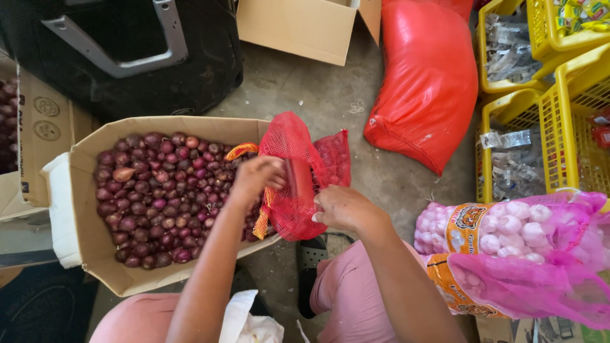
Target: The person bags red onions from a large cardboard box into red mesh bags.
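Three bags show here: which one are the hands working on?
The small red mesh bag over the shallot box, gripped by both hands; the big red sack and pink garlic bag lie untouched.

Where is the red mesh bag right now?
The red mesh bag is mid-frame, held by both hands over the right edge of the cardboard box of shallots.

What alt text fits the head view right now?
Both hands, left hand and right hand, grip a red mesh bag over a cardboard box of small red onions. Pink garlic sacks lie alongside.
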